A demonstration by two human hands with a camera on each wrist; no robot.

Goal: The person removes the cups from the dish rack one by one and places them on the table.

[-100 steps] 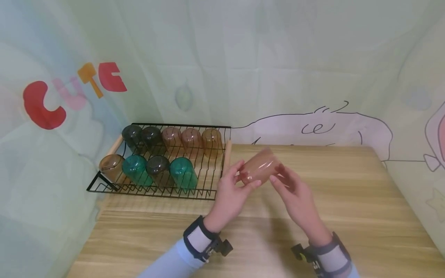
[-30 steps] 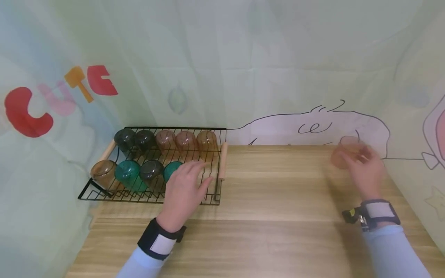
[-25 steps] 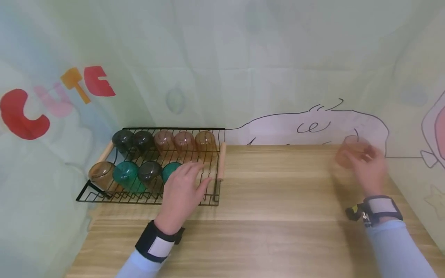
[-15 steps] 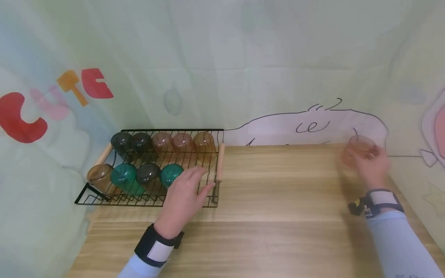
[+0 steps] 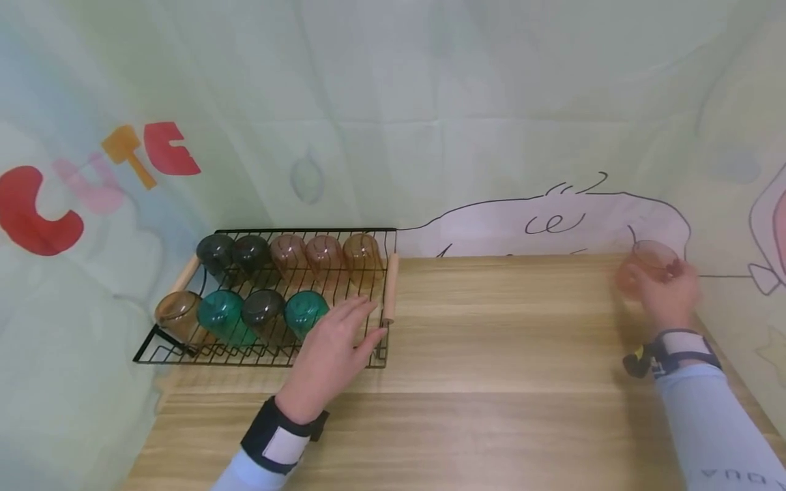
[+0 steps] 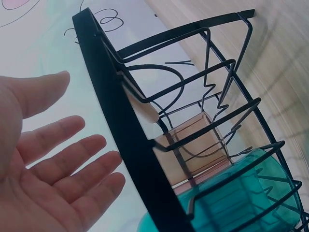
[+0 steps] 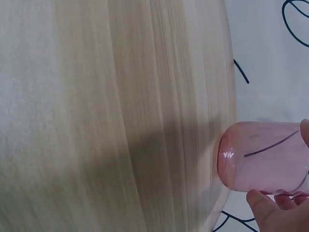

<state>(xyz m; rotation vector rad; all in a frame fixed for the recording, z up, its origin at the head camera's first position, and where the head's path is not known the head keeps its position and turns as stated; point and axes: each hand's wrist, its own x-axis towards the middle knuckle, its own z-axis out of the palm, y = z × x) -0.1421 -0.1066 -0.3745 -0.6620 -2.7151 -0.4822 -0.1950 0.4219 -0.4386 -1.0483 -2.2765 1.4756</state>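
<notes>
At the back right of the table, my right hand (image 5: 671,294) grips a pink see-through glass (image 5: 641,269) by its upper part. In the right wrist view the glass (image 7: 263,157) is upright, its base right at the tabletop, with fingers around its rim end. My left hand (image 5: 328,354) hovers over the front right corner of the black wire rack (image 5: 362,365), fingers apart and holding nothing. Beside it stands a green glass (image 5: 305,312), upside down in the rack. The left wrist view shows the left hand (image 6: 67,169) relaxed next to the rack's black bar.
Several upside-down glasses fill two rows of the rack: dark grey (image 5: 215,254), pink (image 5: 288,252), amber (image 5: 362,254) and green (image 5: 222,314). Wooden handles (image 5: 390,290) flank the rack. A printed cloth (image 5: 491,136) hangs behind the wooden table (image 5: 491,354).
Both hands held the pink glass near the middle; the left has let go and moved left to the rack. The right has carried the glass to the back right, turned it upright and lowered it.
</notes>
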